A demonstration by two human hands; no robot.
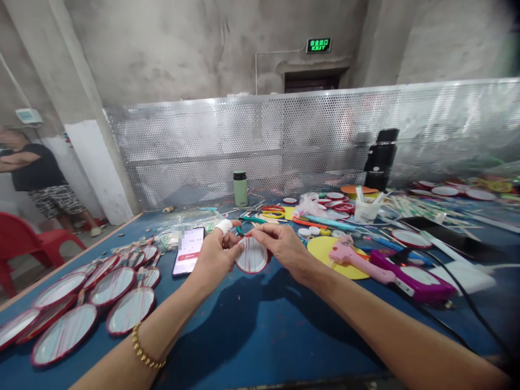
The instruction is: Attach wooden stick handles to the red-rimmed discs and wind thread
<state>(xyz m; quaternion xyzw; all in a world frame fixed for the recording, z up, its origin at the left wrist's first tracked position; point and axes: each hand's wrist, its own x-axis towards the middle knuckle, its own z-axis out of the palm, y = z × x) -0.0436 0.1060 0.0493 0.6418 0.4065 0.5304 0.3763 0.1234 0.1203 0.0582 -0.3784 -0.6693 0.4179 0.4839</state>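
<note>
While hands (217, 253) hold a disc (252, 260), phone (189, 250) and glue gun (359, 261) flank them.

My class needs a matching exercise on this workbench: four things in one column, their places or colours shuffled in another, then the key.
Things:
1. round disc
2. glue gun
3. bottle
4. bead bracelet

Places or colours:
A. pale green, dark cap
B. around the left forearm
C. held by left hand and right hand
D. pink

Pairs: 1-C, 2-D, 3-A, 4-B
</note>
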